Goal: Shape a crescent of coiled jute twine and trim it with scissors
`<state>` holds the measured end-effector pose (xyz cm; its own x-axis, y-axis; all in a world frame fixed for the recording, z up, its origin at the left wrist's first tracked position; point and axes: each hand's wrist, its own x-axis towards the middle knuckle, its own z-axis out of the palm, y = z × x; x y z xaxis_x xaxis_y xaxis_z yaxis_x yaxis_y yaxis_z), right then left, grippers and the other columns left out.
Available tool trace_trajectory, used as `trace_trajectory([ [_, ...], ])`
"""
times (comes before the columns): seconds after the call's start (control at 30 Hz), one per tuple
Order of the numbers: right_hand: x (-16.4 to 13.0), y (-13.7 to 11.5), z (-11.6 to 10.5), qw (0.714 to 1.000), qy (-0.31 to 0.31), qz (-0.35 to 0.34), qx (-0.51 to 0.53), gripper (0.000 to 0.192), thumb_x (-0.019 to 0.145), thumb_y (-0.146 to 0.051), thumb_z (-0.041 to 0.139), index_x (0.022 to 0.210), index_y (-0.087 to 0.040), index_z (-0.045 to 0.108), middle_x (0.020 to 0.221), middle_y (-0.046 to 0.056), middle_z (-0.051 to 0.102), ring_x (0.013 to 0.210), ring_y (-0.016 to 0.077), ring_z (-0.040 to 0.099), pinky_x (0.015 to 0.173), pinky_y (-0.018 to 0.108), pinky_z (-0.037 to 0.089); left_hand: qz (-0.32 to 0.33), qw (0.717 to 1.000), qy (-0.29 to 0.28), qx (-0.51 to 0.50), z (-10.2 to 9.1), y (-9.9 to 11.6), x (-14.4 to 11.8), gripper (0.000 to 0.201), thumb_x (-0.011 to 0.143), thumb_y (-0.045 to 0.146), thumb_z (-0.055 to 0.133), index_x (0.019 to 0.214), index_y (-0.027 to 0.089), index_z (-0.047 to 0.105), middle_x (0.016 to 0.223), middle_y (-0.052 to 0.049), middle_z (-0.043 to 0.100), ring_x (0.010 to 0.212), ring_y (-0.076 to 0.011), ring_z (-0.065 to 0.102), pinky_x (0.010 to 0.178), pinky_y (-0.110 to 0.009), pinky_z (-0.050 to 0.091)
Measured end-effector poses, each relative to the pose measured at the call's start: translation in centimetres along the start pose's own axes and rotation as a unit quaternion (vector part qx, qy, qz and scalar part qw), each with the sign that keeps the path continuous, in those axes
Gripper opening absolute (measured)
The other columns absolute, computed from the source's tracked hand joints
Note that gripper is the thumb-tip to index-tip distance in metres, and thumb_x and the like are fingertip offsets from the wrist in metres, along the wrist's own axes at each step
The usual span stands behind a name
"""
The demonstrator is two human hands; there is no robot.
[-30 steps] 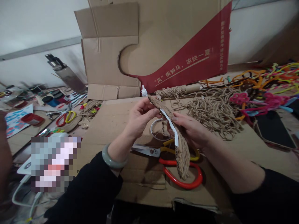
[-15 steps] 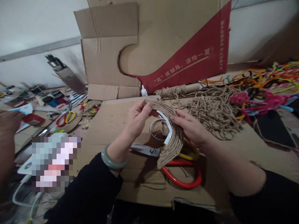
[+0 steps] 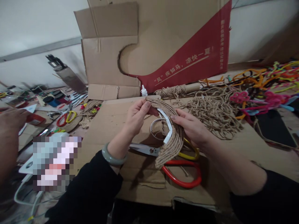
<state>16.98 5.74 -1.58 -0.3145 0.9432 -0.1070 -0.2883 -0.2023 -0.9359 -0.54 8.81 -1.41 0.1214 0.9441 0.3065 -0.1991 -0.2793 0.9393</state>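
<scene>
Between my hands is a crescent-shaped piece of coiled jute cord (image 3: 174, 137), with a white tape strip (image 3: 168, 126) along its inner curve. My left hand (image 3: 137, 116) pinches its upper tip between thumb and fingers. My right hand (image 3: 190, 124) grips the outer edge, thumb on top and fingers partly hidden behind. Below the crescent lie large scissors (image 3: 195, 174) with one red and one yellow handle, their blades pointing left and partly covered. A thin tape ring (image 3: 153, 129) shows behind the crescent's inner curve.
Cardboard (image 3: 105, 124) covers the table, and a cut carton (image 3: 109, 59) stands behind. Loose jute cord (image 3: 215, 109), a small white glue bottle (image 3: 143, 91) and a dark phone (image 3: 275, 128) lie around. Another person's hand (image 3: 14, 119) holds a red object at left, near smaller scissors (image 3: 66, 118).
The crescent has tilted slightly, its lower tip shifting a little left. Both my hands keep their grip. At left, the other person's hand has moved slightly right with the red object.
</scene>
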Motion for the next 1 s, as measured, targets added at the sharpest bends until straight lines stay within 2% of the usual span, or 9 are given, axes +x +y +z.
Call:
trace_trajectory([
  [0.17,0.14,0.01,-0.12,1.0,-0.009,0.013,0.008,0.02,0.075,-0.025,0.063,0.095,-0.022,0.063,0.079,-0.001,0.067,0.067,0.0115,0.061,0.063,0.022,0.05,0.004,1.0,0.0,-0.01,0.0,0.07,0.07,0.035,0.077,0.052,0.065,0.071,0.018,0.057,0.063,0.002,0.064,0.057,-0.0087,0.06,0.063,-0.023,0.052],
  [0.4,0.45,-0.16,-0.35,0.999,0.03,0.005,0.008,0.017,0.073,-0.023,0.064,0.09,-0.022,0.063,0.081,-0.001,0.068,0.07,0.0124,0.062,0.064,0.023,0.051,-0.01,1.0,0.017,-0.017,-0.36,0.09,0.41,0.042,0.08,0.058,0.057,0.069,0.018,0.056,0.063,0.001,0.065,0.058,-0.01,0.062,0.063,-0.024,0.053],
  [0.5,0.45,-0.13,-0.37,1.0,0.016,0.002,0.015,0.016,0.075,-0.022,0.063,0.091,-0.022,0.063,0.08,-0.002,0.068,0.07,0.0112,0.062,0.065,0.021,0.05,-0.01,1.0,0.009,0.008,-0.57,0.02,0.45,0.046,0.08,0.061,0.054,0.067,0.017,0.057,0.062,0.0,0.064,0.058,-0.0101,0.062,0.061,-0.023,0.052],
  [0.67,0.16,-0.16,-0.05,1.0,-0.011,0.017,-0.004,0.019,0.076,-0.023,0.062,0.096,-0.02,0.062,0.081,-0.001,0.068,0.068,0.0119,0.061,0.065,0.023,0.05,-0.005,0.998,0.015,0.063,-0.59,-0.09,0.37,0.041,0.08,0.058,0.057,0.074,0.017,0.058,0.063,0.001,0.064,0.057,-0.0089,0.059,0.06,-0.022,0.051],
  [1.0,0.16,0.15,-0.24,0.999,-0.032,-0.008,-0.001,0.02,0.078,-0.024,0.061,0.097,-0.021,0.062,0.085,-0.001,0.068,0.072,0.0114,0.062,0.067,0.022,0.049,-0.006,0.999,0.02,0.029,-0.48,-0.38,0.46,0.039,0.084,0.054,0.052,0.073,0.017,0.057,0.064,0.001,0.063,0.057,-0.0094,0.059,0.06,-0.023,0.051],
])
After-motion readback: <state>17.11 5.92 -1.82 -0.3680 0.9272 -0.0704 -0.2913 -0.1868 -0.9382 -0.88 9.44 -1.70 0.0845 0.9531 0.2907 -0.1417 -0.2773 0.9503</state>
